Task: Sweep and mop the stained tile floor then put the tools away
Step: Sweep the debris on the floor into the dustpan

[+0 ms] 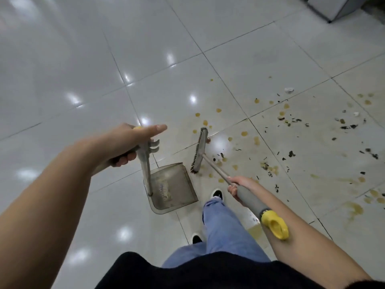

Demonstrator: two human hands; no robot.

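left hand [127,142] grips the dustpan [170,186] handle, right hand [237,186] grips the broom [200,151], beside yellowish stains [256,140] and dark, possibly leafy debris [345,127].

grey cabinet base [331,7]: top right corner, standing on the floor, cut off by the frame edge | blue jeans [220,228]: lower centre, one leg stepped forward | black-and-white shoes [217,193]: one ahead, the other further back at the trouser hem | black top [187,272]: bottom edge, centre
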